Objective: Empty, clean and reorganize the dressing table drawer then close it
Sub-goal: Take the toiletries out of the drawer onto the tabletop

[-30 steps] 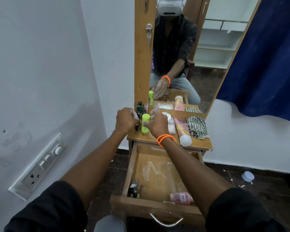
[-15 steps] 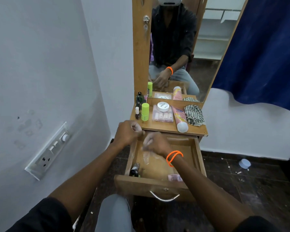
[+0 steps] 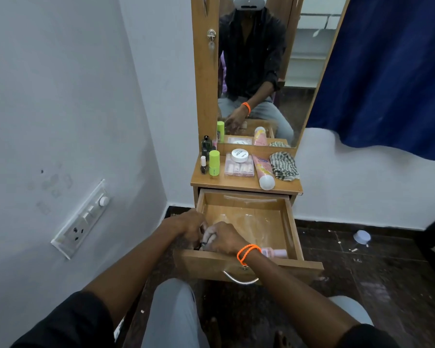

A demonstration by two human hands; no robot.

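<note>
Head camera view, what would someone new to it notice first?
Probably the two hands, left hand and right hand, meeting at the near left corner of the open wooden drawer, handling a small item too hidden to name. Next, the bright lime-green cylindrical bottle standing on the left of the dressing table top, and the deep blue curtain at upper right.

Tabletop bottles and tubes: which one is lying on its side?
The pink tube with the white cap, lying flat beside the striped cloth. The lime-green bottle and small dark bottles stand upright.
</note>
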